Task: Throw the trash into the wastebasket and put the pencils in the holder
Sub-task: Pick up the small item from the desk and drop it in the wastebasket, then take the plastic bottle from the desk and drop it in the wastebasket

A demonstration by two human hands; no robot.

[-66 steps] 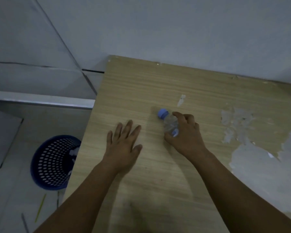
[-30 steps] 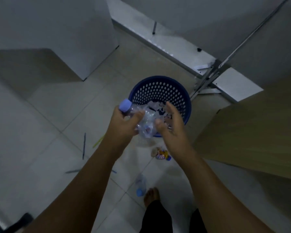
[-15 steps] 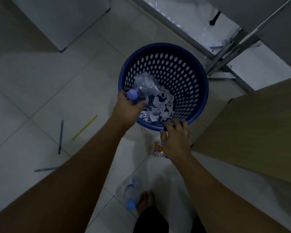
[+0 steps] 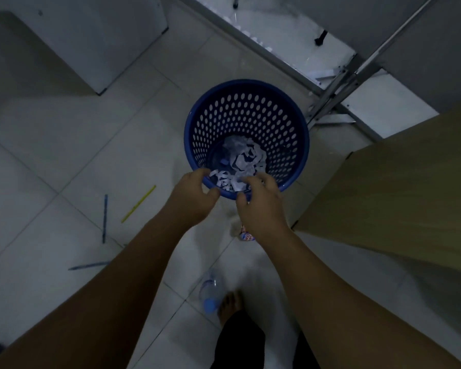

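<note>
A blue perforated wastebasket (image 4: pixel 250 107) stands on the tiled floor, holding torn white paper (image 4: pixel 240 161) and the crushed bottle with its blue cap (image 4: pixel 224 161). My left hand (image 4: pixel 192 198) and my right hand (image 4: pixel 261 206) hover at the basket's near rim, both empty with fingers loosely curled. On the floor to the left lie a yellow pencil (image 4: pixel 138 203) and two blue pencils (image 4: pixel 105 218) (image 4: pixel 89 265). A clear plastic bottle (image 4: pixel 210 294) lies by my foot. A small colourful wrapper (image 4: pixel 246 235) shows under my right wrist. No holder is in view.
The wooden table (image 4: pixel 399 198) juts in at the right, close to the basket. A white cabinet (image 4: pixel 96 35) stands at the upper left. A metal frame and white ledge (image 4: pixel 338 78) run behind the basket. My bare foot (image 4: pixel 230 302) is at bottom centre.
My left hand has let go of the crushed bottle, which now lies inside the basket. Both hands have drawn back to the near rim, empty.
</note>
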